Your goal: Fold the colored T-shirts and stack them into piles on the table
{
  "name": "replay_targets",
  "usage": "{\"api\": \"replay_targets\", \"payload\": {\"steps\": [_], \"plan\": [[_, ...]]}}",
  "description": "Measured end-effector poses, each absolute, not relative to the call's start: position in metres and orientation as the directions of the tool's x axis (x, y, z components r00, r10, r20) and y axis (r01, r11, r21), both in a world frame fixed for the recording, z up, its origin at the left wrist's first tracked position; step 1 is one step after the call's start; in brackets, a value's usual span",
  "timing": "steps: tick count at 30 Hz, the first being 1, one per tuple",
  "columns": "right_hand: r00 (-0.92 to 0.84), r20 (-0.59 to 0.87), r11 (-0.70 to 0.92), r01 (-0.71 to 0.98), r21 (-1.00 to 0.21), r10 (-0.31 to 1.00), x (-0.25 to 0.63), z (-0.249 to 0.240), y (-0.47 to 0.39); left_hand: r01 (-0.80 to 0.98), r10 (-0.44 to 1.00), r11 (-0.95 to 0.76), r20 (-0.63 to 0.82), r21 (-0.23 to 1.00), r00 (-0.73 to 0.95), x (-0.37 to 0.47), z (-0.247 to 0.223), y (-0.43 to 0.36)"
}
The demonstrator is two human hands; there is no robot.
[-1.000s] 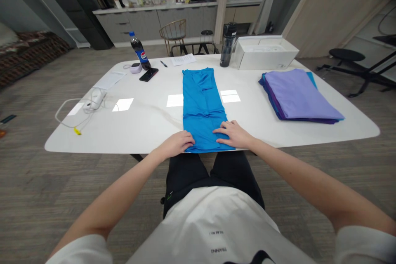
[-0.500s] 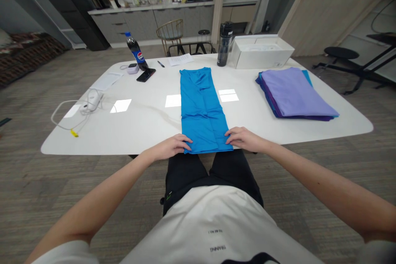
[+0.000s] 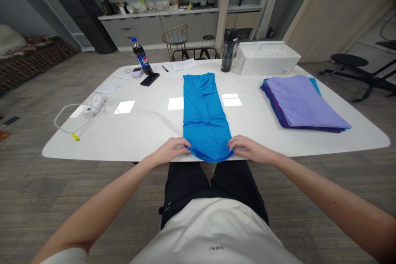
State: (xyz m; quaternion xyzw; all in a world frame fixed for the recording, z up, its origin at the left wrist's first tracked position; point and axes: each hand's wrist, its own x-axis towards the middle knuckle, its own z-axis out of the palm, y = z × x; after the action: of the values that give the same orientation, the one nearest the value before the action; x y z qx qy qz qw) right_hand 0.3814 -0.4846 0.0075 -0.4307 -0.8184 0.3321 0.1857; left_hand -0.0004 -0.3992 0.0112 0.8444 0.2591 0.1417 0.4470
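Observation:
A bright blue garment (image 3: 206,111), folded into a long narrow strip, lies lengthwise on the white table (image 3: 148,140). Its near end droops in a curve at the table's front edge. My left hand (image 3: 172,149) grips the near left corner, with fingers and thumb closed on the cloth. At the near right corner my right hand (image 3: 247,148) pinches the same garment. Creases run across its middle, and the far end lies flat with a small rumpled patch. To the right rests a stack of folded cloths (image 3: 306,103), lavender on top with purple, dark blue and teal edges below.
A white box (image 3: 267,60) and a dark drink bottle (image 3: 229,51) stand at the back right. Further left are a cola bottle (image 3: 142,57), a phone (image 3: 149,79), a pen (image 3: 165,68), papers (image 3: 185,64) and a white device (image 3: 96,103) with a looped cable.
Both hands have closed on the near corners of the blue garment. Its near edge, straight before, now lifts at the corners and sags in the middle. The camera view has tilted slightly upward.

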Motion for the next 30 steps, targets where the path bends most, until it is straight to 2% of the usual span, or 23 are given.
{"api": "replay_targets", "payload": {"steps": [3, 7, 10, 12, 14, 17, 20, 22, 27, 30], "plan": [[-0.421, 0.015, 0.259, 0.529, -0.808, 0.907, 0.376, 0.03, -0.468, 0.26, 0.785, -0.229, 0.02, 0.938, 0.62, 0.012, 0.025, -0.387], [-0.072, 0.123, 0.141, 0.36, -0.922, 0.99, 0.375, 0.043, -0.411, -0.045, 0.945, -0.004, 0.018, 0.999, 0.328, 0.042, 0.036, -0.343], [0.106, 0.051, 0.014, 0.327, -0.945, 0.993, 0.378, 0.025, -0.357, -0.16, 0.94, 0.225, -0.171, 0.961, 0.296, 0.06, 0.029, -0.3], [0.164, -0.07, -0.133, 0.417, -0.899, 0.984, 0.379, 0.006, -0.33, -0.133, 0.887, 0.387, -0.329, 0.913, 0.324, 0.065, 0.019, -0.275], [0.225, -0.117, -0.224, 0.546, -0.807, 0.967, 0.38, -0.012, -0.314, -0.05, 0.861, 0.451, -0.42, 0.891, 0.287, 0.066, 0.009, -0.258], [0.285, -0.088, -0.269, 0.696, -0.666, 0.954, 0.38, -0.029, -0.305, 0.125, 0.88, 0.418, -0.435, 0.9, 0.19, 0.065, -0.001, -0.243], [0.298, -0.078, -0.285, 0.756, -0.589, 0.951, 0.379, -0.033, -0.302, 0.267, 0.897, 0.335, -0.392, 0.904, 0.202, 0.07, -0.004, -0.234], [0.294, -0.055, -0.266, 0.751, -0.604, 0.954, 0.379, -0.03, -0.3, 0.316, 0.916, 0.26, -0.337, 0.912, 0.219, 0.075, -0.003, -0.229], [0.199, 0.083, -0.061, 0.624, -0.779, 0.977, 0.379, -0.024, -0.297, 0.301, 0.935, 0.085, -0.181, 0.95, 0.306, 0.077, 0.001, -0.219], [0.19, 0.114, -0.031, 0.626, -0.779, 0.975, 0.38, -0.026, -0.294, 0.253, 0.908, 0.067, -0.164, 0.965, 0.386, 0.071, 0.001, -0.213]]}}
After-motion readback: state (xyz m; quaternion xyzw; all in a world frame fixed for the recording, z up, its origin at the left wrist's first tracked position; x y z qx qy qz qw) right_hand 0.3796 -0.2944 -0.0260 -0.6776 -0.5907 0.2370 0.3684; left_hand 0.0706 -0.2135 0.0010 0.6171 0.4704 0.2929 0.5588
